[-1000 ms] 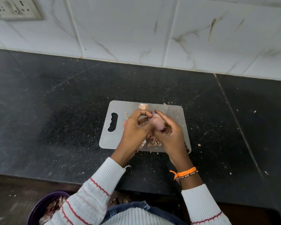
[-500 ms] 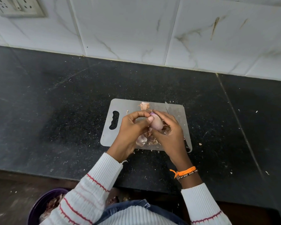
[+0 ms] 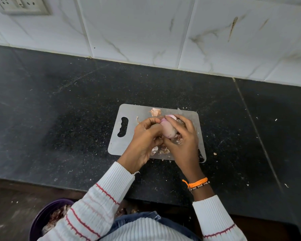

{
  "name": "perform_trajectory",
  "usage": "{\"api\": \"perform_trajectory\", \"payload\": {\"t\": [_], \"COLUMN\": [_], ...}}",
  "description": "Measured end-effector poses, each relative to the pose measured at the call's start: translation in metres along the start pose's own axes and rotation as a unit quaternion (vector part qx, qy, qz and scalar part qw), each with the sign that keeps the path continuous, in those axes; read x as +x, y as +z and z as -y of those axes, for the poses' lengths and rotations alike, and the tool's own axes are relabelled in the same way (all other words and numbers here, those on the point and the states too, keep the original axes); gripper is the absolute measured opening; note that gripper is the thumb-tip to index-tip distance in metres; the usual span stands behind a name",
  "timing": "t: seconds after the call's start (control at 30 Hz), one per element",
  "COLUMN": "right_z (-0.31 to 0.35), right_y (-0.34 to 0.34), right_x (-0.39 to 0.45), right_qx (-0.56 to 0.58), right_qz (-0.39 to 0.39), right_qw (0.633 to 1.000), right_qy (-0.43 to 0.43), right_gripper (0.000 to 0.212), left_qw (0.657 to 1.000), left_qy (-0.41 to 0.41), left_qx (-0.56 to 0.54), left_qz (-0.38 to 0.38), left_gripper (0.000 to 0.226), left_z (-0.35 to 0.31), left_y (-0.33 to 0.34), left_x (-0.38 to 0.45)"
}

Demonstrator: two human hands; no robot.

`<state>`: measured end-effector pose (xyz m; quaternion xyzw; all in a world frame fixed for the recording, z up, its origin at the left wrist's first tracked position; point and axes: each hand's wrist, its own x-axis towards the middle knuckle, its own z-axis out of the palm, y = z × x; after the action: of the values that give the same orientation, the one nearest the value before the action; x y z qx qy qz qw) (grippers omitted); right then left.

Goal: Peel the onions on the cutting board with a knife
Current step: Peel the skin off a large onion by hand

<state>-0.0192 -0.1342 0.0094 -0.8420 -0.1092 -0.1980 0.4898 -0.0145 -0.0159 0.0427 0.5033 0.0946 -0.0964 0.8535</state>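
A pale pink, mostly skinless onion point(image 3: 168, 130) is held just above the grey cutting board point(image 3: 129, 112) between both hands. My right hand point(image 3: 185, 141) curls round its right side, fingertips over the top. My left hand point(image 3: 144, 141) grips its left side, thumb and forefinger pinching near the top end. A knife lies on the board under my right hand; only its blade tip point(image 3: 179, 111) and the dark handle end show. Loose onion skins point(image 3: 155, 112) lie on the board, more below my hands.
The board sits on a black stone counter point(image 3: 59, 119) speckled with skin scraps, backed by a white tiled wall point(image 3: 146, 32). A purple bowl point(image 3: 40, 218) with onion skins sits below the counter's front edge at lower left. A wall socket point(image 3: 23, 5) is at top left.
My right fingers have slid further over the top of the onion, and the onion has turned a little in my hands. Both hands stay over the board.
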Motion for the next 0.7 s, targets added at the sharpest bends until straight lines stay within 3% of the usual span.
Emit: {"api": "perform_trajectory", "payload": {"t": [0.2,0.7], "right_z": [-0.0004,-0.0052], "right_y": [0.0023,0.0027], "right_x": [0.0005,0.0037], "right_qx": [-0.059,-0.016], "right_qz": [0.005,0.005], "right_qw": [0.998,1.0], "right_qy": [-0.024,-0.015], "right_gripper": [0.056,0.053], "left_qw": [1.0,0.999], "left_qy": [-0.001,-0.021], "left_qx": [-0.002,-0.023], "left_qz": [0.0,0.01], "left_gripper": [0.017,0.018], "left_z": [-0.0022,-0.0021], "left_y": [-0.0004,-0.005], "left_x": [-0.0006,0.0028]}}
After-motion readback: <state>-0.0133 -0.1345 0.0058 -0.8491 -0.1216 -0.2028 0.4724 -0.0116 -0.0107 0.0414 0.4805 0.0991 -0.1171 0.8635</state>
